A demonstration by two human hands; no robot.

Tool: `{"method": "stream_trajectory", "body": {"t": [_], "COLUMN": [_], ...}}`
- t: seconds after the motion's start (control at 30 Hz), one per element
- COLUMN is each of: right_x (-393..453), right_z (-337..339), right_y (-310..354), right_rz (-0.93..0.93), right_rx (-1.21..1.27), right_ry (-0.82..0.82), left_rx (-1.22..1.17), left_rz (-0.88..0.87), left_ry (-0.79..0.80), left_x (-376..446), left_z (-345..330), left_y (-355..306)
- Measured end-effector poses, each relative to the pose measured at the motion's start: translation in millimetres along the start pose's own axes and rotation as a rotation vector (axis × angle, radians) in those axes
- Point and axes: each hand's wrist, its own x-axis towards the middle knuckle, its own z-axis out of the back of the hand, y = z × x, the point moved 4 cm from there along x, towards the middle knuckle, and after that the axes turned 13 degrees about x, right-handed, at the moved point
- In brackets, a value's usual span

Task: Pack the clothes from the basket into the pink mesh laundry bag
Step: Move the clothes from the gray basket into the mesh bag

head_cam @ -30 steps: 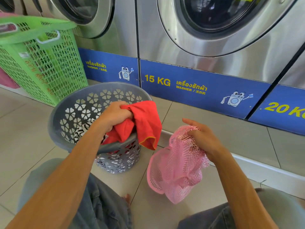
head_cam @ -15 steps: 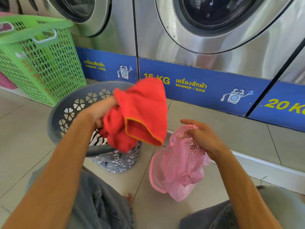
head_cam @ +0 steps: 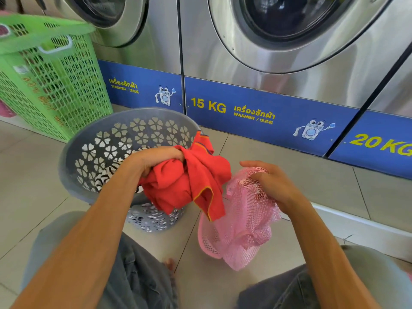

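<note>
Left hand (head_cam: pixel 156 160): fingers curled tight around a bunched red garment (head_cam: pixel 185 186), knuckles up, cloth spilling down and toward the other hand. A loose flap with yellow edging hangs lowest, overlapping the near lip of the bag.

Right hand (head_cam: pixel 270 181): fingers (head_cam: pixel 252 164) pinched together on the upper rim of the pink mesh laundry bag (head_cam: pixel 240 221), holding it up off the floor; the rest sags below the palm. How wide the mouth stands cannot be told, since the red cloth covers it.

Behind the left hand: the grey basket (head_cam: pixel 93 139), tilted, with a striped piece (head_cam: pixel 104 177) left inside. Further out, a green basket (head_cam: pixel 55 85) and the washers (head_cam: pixel 278 63).

To do it well, likely: spread the right fingers to open the rim, lead with the bunched mass rather than the flap, push down past the rim before letting go, and gather the trailing edge so nothing drapes outside.

Against half a second ago: the garment was raised high above the basket rim; it now sits lower and has crossed toward the bag, touching its edge. The right hand's hold is unchanged.
</note>
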Motion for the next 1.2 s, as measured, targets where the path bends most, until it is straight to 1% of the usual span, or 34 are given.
{"method": "stream_trajectory", "body": {"t": [0.1, 0.13, 0.17, 0.23, 0.33, 0.4, 0.43, 0.5, 0.6, 0.63, 0.7, 0.73, 0.8, 0.83, 0.9, 0.97, 1.03, 1.1, 1.2], "right_x": [-1, -1, -1, 0, 3, 4, 2, 0, -4, -3, -2, -3, -9, -13, -28, -40, -46, -45, -42], "right_z": [1, 2, 4, 8, 10, 11, 11, 13, 9, 7, 2, -2, -11, -17, -33, -47, -54, -51, -42], "right_y": [-1, -2, -3, -2, 2, 3, 5, 5, 5, 4, 2, 2, 2, 2, 7, 9, 8, 6, 4], "right_rz": [-0.007, -0.007, -0.007, 0.007, 0.048, 0.074, 0.087, 0.11, 0.11, 0.093, 0.088, 0.087, 0.061, 0.048, -0.011, -0.047, -0.086, -0.148, -0.228], "right_rx": [-0.006, -0.008, -0.006, 0.012, 0.061, 0.103, 0.129, 0.167, 0.233, 0.197, 0.014, -0.045, -0.06, -0.045, 0.024, 0.057, 0.115, 0.174, 0.282], "right_ry": [0.004, -0.007, -0.023, -0.05, -0.055, -0.046, -0.039, -0.048, -0.024, -0.043, -0.066, -0.038, 0.057, 0.125, 0.27, 0.356, 0.368, 0.322, 0.314], "left_rx": [-0.062, -0.094, -0.135, -0.29, -0.524, -0.618, -0.632, -0.53, -0.222, -0.116, 0.042, 0.098, 0.157, 0.155, 0.069, 0.013, -0.059, -0.232, -0.563], "left_rz": [-0.067, -0.13, -0.21, -0.379, -0.608, -0.702, -0.712, -0.681, -0.576, -0.542, -0.445, -0.386, -0.331, -0.3, -0.232, -0.127, 0.001, 0.102, 0.145], "left_ry": [-0.209, -0.251, -0.259, -0.225, -0.13, -0.031, 0.013, 0.096, 0.227, 0.281, 0.354, 0.374, 0.395, 0.387, 0.34, 0.285, 0.235, 0.187, 0.035], "left_x": [3, 1, -1, -10, -21, -27, -29, -24, -13, -10, -1, 5, 11, 11, 8, 4, 10, 9, 21], "left_z": [10, 13, 15, 19, 21, 8, -2, -28, -76, -94, -123, -134, -148, -151, -152, -147, -145, -146, -139], "left_y": [-3, -7, -12, -22, -34, -43, -47, -50, -44, -40, -30, -24, -18, -17, -19, -21, -11, -12, -8]}}
